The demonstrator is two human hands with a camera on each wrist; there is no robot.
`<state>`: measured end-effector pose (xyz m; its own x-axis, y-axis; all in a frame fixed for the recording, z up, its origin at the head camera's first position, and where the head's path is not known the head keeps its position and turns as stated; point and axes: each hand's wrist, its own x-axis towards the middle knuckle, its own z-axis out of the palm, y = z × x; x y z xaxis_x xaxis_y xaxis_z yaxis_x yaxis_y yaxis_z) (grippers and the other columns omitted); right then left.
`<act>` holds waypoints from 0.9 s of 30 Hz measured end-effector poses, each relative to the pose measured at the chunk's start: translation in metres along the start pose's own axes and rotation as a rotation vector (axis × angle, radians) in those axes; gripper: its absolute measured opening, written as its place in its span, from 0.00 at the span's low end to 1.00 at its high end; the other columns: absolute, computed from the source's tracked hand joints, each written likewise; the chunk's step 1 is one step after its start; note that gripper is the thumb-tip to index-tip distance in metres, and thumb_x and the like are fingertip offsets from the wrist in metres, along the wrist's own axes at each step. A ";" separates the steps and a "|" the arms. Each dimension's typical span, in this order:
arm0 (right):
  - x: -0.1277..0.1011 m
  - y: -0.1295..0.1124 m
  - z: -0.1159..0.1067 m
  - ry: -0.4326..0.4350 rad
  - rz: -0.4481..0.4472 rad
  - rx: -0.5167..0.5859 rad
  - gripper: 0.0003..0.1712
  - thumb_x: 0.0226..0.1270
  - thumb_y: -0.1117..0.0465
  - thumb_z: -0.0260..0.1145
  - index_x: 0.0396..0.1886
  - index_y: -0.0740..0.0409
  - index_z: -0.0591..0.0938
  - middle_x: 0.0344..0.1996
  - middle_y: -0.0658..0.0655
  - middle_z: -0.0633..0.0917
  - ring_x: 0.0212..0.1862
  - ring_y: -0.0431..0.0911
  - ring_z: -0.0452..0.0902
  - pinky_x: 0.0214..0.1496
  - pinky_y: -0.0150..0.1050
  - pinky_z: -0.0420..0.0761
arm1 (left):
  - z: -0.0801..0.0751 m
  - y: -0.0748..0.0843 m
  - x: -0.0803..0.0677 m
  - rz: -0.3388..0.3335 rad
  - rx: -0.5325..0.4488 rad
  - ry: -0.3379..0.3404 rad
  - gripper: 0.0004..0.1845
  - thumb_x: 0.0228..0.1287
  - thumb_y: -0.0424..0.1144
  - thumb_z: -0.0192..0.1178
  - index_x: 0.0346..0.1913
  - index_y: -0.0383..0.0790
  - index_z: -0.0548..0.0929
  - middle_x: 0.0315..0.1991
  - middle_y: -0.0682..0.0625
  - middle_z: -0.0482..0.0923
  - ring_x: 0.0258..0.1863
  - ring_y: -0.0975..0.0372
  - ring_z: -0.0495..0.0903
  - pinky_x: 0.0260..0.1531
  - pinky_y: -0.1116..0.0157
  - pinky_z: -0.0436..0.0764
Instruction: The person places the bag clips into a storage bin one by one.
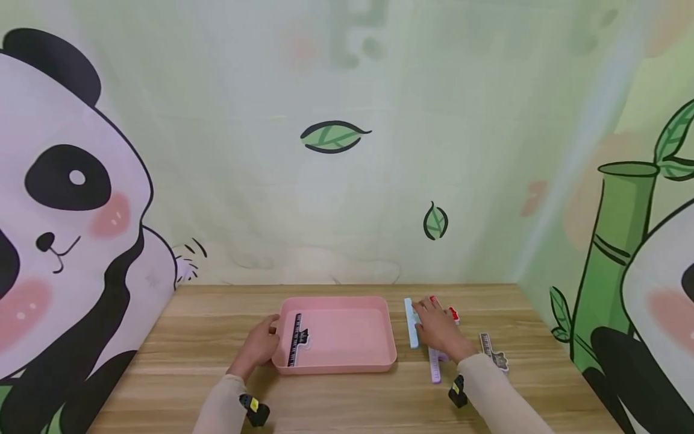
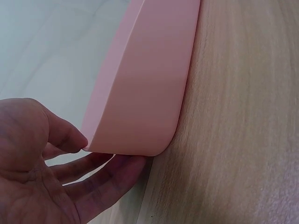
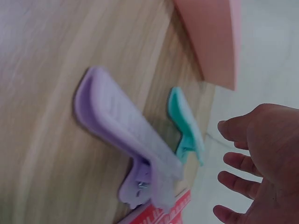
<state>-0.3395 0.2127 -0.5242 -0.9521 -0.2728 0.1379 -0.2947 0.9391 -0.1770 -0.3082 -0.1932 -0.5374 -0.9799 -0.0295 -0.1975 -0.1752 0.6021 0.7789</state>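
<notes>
A pink tray (image 1: 347, 365) lies on the wooden table. My left hand (image 1: 261, 345) is at its left side. In the left wrist view, the thumb (image 2: 70, 136) meets the tray's rim while the fingers (image 2: 110, 186) curl against its outer wall. Inside the tray lies a black-and-white ruler clip (image 1: 294, 340) with a cat-like figure. My right hand (image 1: 439, 328) hovers with nothing in its grasp, fingers spread near a light blue ruler clip (image 1: 411, 322). A purple ruler clip (image 1: 435, 364) and a red one (image 1: 453, 314) lie partly beneath that hand in the head view.
Right of my right hand lies a grey ruler clip (image 1: 492, 351) with an animal figure. A printed backdrop (image 1: 336, 211) with pandas and bamboo stands behind the table's far edge. Each wrist wears a small black camera (image 1: 255, 410).
</notes>
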 end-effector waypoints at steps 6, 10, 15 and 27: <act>0.004 0.008 0.006 -0.043 0.025 0.000 0.28 0.65 0.62 0.65 0.65 0.63 0.74 0.61 0.65 0.76 0.68 0.63 0.67 0.59 0.68 0.70 | 0.000 0.000 0.001 0.007 0.014 0.006 0.31 0.68 0.31 0.47 0.74 0.37 0.59 0.64 0.29 0.70 0.54 0.44 0.78 0.47 0.50 0.83; 0.007 0.012 0.008 -0.084 0.048 -0.001 0.28 0.66 0.62 0.64 0.65 0.63 0.73 0.61 0.65 0.76 0.68 0.64 0.67 0.61 0.68 0.69 | 0.000 0.000 0.001 0.007 0.009 0.015 0.31 0.68 0.31 0.46 0.74 0.37 0.60 0.64 0.29 0.70 0.55 0.44 0.78 0.48 0.49 0.83; 0.008 0.014 0.009 -0.097 0.048 -0.005 0.27 0.66 0.63 0.64 0.64 0.64 0.74 0.60 0.66 0.76 0.66 0.64 0.68 0.62 0.69 0.68 | 0.001 0.000 -0.001 0.007 -0.004 0.018 0.30 0.69 0.31 0.46 0.74 0.37 0.60 0.64 0.30 0.70 0.55 0.44 0.78 0.48 0.49 0.83; 0.014 0.016 0.018 -0.096 0.026 -0.036 0.25 0.67 0.63 0.63 0.63 0.62 0.76 0.59 0.63 0.78 0.63 0.63 0.71 0.60 0.70 0.69 | 0.000 0.002 -0.003 -0.010 -0.006 0.018 0.30 0.69 0.32 0.47 0.74 0.38 0.60 0.64 0.30 0.71 0.54 0.44 0.78 0.48 0.50 0.83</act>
<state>-0.3591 0.2200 -0.5430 -0.9633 -0.2655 0.0397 -0.2684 0.9525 -0.1440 -0.3057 -0.1923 -0.5350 -0.9795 -0.0501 -0.1950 -0.1859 0.5972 0.7803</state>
